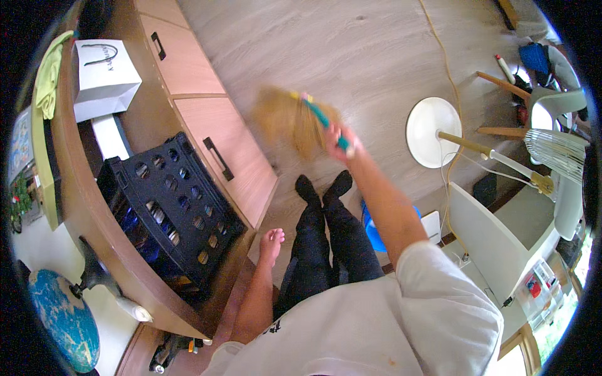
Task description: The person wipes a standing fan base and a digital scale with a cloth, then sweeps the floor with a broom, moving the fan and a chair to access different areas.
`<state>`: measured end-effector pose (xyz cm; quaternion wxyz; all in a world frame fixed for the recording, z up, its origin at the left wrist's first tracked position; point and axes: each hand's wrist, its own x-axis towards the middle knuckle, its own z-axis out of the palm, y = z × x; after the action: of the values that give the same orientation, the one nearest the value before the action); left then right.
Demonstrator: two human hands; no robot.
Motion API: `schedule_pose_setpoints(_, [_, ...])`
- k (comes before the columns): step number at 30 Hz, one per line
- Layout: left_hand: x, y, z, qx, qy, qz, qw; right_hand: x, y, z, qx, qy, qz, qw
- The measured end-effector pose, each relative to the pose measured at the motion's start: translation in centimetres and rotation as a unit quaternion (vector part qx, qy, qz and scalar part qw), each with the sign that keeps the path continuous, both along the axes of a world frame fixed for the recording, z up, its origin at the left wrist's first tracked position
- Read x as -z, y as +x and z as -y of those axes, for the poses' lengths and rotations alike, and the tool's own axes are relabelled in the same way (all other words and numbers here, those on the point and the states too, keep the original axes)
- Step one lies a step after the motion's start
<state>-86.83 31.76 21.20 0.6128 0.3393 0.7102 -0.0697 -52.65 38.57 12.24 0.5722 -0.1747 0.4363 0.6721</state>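
My right hand (339,142) grips the teal handle (320,115) of a short hand broom. Its straw-coloured bristles (295,123) spread out ahead of my feet, blurred by motion, over the wood-look floor. The left hand (271,244) hangs beside my left leg with nothing in it, fingers loosely bent. Nearest to that hand is the corner of a wooden cabinet with pale drawer fronts (230,160) and black handles.
A black perforated crate (183,207) and a white paper bag (106,77) stand in the cabinet's open shelf. To the right are a round white fan base (430,134), a yellow cable (444,51) along the floor, a chair (545,110) and a blue bucket (374,230) partly behind my arm.
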Motion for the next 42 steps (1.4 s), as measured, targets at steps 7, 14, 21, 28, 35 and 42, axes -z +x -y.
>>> schedule_pose_setpoints(7, [-0.2, -1.3, -0.6, -0.089, 0.031, 0.026, 0.995, -6.8, -0.3, -1.9, -0.337, 0.013, 0.607, 0.719])
schedule_pose_setpoints(14, [2.2, -0.6, -0.1, -0.05, 0.046, 0.04, 0.997, -24.0, 1.2, 8.8, -0.604, 0.061, 0.515, 0.606])
schedule_pose_setpoints(21, [2.8, 1.4, 0.2, -0.137, 0.016, 0.012, 0.99, -10.0, 2.3, 4.8, -0.806, 0.269, 0.405, 0.337])
schedule_pose_setpoints(28, [-0.7, 7.0, -2.3, -0.117, -0.007, -0.053, 0.992, 3.0, 9.4, -18.1, -0.747, 0.255, 0.535, 0.3])
schedule_pose_setpoints(35, [0.8, 5.8, -0.1, -0.18, -0.027, -0.029, 0.983, 0.0, 10.5, -37.0, -0.707, 0.234, 0.618, 0.251])
schedule_pose_setpoints(42, [2.2, 4.0, -10.8, -0.242, 0.008, -0.03, 0.97, -2.5, 8.7, -41.9, -0.518, 0.026, 0.801, 0.298])
